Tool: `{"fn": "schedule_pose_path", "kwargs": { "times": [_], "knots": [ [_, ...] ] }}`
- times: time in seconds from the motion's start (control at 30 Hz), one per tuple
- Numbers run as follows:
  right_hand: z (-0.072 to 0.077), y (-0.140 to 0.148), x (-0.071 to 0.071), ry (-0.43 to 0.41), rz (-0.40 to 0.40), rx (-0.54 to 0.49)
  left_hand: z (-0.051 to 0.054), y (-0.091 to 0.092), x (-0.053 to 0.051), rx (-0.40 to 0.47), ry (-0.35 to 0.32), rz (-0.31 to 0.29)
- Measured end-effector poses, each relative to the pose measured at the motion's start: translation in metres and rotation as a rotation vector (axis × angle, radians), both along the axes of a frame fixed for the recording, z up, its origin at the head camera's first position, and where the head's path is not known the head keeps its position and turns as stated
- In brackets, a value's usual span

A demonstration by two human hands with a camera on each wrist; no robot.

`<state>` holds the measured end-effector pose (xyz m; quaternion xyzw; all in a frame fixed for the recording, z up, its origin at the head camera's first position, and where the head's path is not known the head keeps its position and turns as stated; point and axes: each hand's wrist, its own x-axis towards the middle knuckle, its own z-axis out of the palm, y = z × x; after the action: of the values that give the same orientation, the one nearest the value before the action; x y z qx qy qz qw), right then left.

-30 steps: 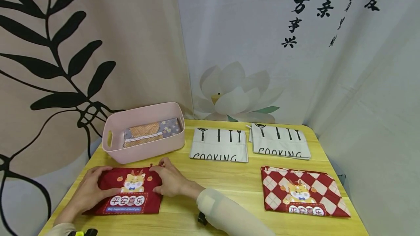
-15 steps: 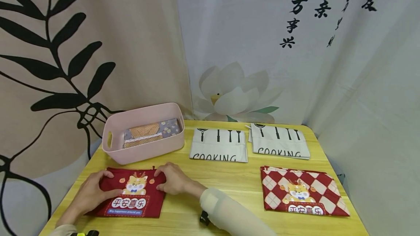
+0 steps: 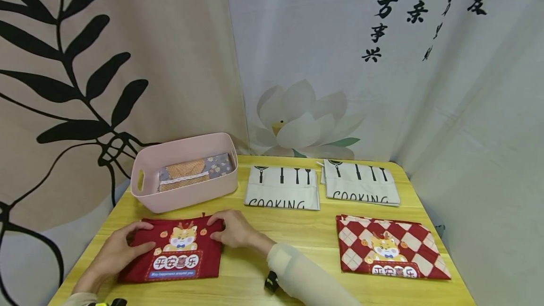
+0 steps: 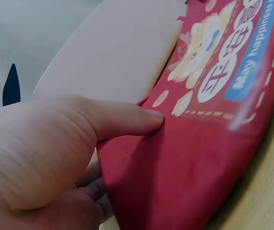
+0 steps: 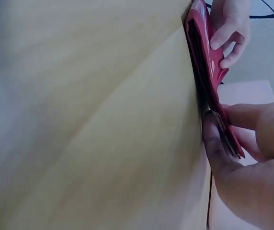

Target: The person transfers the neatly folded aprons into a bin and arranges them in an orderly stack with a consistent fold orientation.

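Observation:
A folded red apron point(image 3: 178, 249) with a cartoon animal print lies at the front left of the table. My left hand point(image 3: 116, 251) holds its left side; in the left wrist view the thumb point(image 4: 137, 120) lies on top while the other fingers go beneath, partly hidden. At the upper right corner, my right hand point(image 3: 238, 230) pinches the cloth. Seen edge-on in the right wrist view, the apron point(image 5: 206, 62) shows stacked layers between that hand's thumb and fingers.
Behind the apron stands a pink basket point(image 3: 191, 199) with a folded patterned cloth point(image 3: 195, 174) inside. Two white folded cloths marked COOKING point(image 3: 282, 188) lie at the back of the yellow table point(image 3: 297, 235). A red checkered folded cloth point(image 3: 391, 249) lies at right.
Both hands keep hold of the red apron, which has shifted slightly to the right. My right hand has moved right with its corner. The basket and other cloths stay in place.

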<state>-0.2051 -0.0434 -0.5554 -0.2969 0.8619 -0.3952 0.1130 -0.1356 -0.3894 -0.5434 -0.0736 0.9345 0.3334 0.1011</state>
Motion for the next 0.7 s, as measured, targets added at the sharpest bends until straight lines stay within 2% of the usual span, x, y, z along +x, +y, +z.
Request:
{"fn": "schedule_pose_path", "kwargs": {
  "times": [0.3,0.7],
  "knots": [
    [0.0,0.017,-0.001,-0.09,-0.068,-0.049,0.001,0.008,0.001,0.173,-0.016,-0.016],
    [-0.004,0.037,-0.003,-0.103,-0.049,-0.067,0.003,0.024,0.002,0.312,-0.065,-0.046]
  ]
}}
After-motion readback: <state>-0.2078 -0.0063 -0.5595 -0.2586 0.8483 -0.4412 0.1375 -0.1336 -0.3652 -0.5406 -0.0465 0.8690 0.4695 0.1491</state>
